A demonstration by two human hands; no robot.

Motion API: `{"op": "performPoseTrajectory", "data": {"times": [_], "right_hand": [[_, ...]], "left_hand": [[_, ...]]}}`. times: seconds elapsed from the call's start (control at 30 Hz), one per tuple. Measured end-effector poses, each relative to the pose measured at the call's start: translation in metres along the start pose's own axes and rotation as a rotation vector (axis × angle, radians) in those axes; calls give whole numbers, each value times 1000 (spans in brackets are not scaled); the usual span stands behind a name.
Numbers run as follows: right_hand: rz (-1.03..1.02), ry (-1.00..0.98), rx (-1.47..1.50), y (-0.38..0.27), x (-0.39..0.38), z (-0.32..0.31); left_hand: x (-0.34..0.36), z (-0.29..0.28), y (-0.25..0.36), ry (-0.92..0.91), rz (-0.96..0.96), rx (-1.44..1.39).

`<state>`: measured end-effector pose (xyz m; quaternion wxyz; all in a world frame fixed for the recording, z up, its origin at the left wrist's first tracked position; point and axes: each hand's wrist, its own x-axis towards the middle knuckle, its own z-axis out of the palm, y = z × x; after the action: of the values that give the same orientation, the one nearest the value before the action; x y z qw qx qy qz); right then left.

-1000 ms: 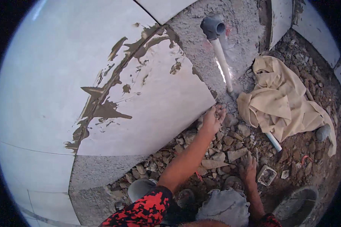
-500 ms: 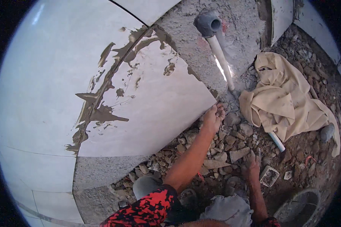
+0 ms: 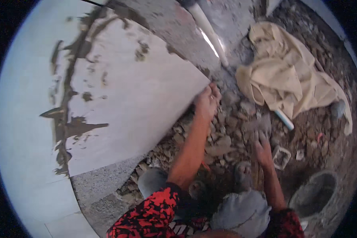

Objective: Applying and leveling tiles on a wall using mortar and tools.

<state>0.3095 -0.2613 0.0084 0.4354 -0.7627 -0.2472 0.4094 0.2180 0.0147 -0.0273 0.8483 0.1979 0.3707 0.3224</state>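
A large white tile (image 3: 142, 99), smeared with grey mortar, leans against the rough wall on the left. My left hand (image 3: 207, 101) reaches forward and grips the tile's lower right corner, fingers curled over its edge. My right hand (image 3: 262, 147) rests flat on the stone rubble (image 3: 226, 139), fingers spread and holding nothing. Both sleeves are red and black, and my grey-clad knee (image 3: 238, 214) shows at the bottom.
A white pipe (image 3: 208, 33) runs down the grey wall behind the tile. A crumpled beige cloth (image 3: 283, 73) lies on the rubble at right, with a short white tube (image 3: 285, 119) under it. A grey bucket (image 3: 315, 194) stands at lower right, a grey container (image 3: 151, 181) by my left elbow.
The view has tipped down and closer. My left hand stays at the tile's corner. My right hand stays planted on the rubble.
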Motion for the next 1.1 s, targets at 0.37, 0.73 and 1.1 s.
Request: {"op": "performPoseTrajectory", "data": {"times": [0.37, 0.73, 1.1], "right_hand": [[169, 126, 462, -54, 65, 26], [93, 27, 423, -3, 64, 73], [-125, 168, 430, 119, 108, 97]], "left_hand": [[-20, 29, -5, 165, 36, -53], [-17, 22, -5, 249, -17, -165], [-18, 31, -16, 142, -106, -187]]}}
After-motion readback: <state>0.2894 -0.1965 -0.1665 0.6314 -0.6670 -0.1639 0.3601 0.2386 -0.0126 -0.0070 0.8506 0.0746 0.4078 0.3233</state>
